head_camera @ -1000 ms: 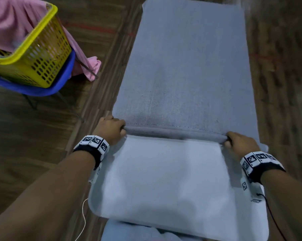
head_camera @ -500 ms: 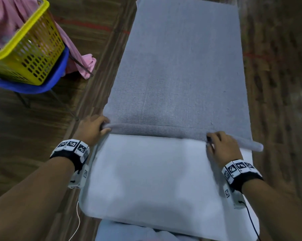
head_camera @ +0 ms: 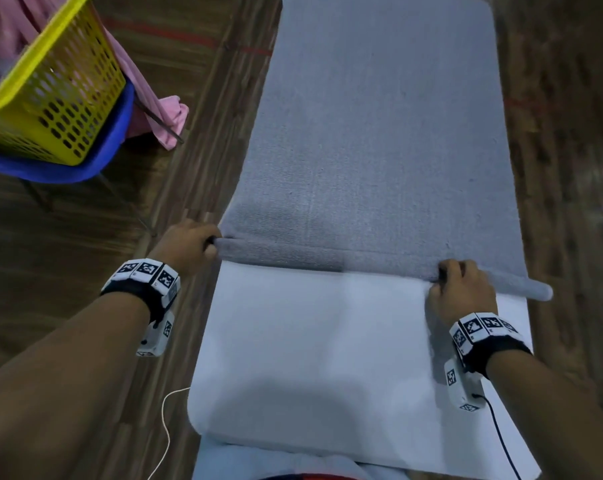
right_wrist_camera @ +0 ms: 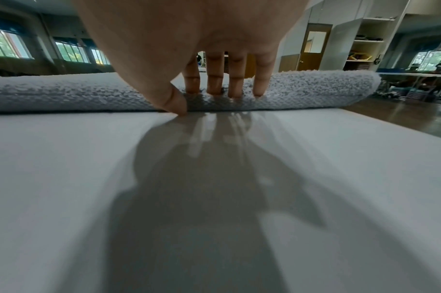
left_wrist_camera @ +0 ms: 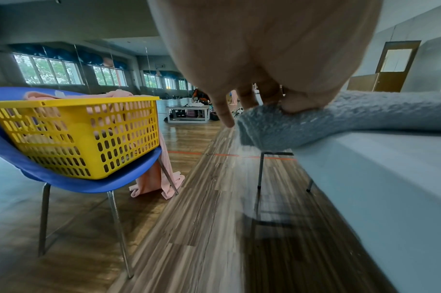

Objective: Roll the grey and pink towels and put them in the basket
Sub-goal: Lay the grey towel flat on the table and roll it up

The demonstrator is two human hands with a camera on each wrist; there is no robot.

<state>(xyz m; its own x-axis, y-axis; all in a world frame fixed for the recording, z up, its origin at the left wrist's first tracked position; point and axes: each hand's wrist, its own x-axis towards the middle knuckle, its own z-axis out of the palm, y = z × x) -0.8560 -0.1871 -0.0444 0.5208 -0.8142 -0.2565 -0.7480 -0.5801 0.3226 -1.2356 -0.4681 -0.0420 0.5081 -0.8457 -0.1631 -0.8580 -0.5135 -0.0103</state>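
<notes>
The grey towel (head_camera: 379,133) lies lengthwise on the white table (head_camera: 310,358), with its near edge wound into a thin roll (head_camera: 328,261). My left hand (head_camera: 210,242) pinches the roll's left end, which overhangs the table edge; the left wrist view shows thumb and fingers (left_wrist_camera: 264,103) on the roll (left_wrist_camera: 339,123). My right hand (head_camera: 444,275) grips the roll a little inside its right end. Its fingers (right_wrist_camera: 214,87) dig into the top of the roll (right_wrist_camera: 64,93) and the thumb touches the table. The pink towel (head_camera: 154,98) hangs by the yellow basket (head_camera: 50,98).
The basket (left_wrist_camera: 76,134) sits on a blue chair (head_camera: 95,168) left of the table, over a wooden floor. The pink towel (left_wrist_camera: 151,178) trails down to the floor behind the chair. Cables hang from both wrist devices.
Both hands have turned the near edge of the grey towel over and pushed it away, forming a roll. The right hand shifted inward, leaving the roll's right end sticking out.
</notes>
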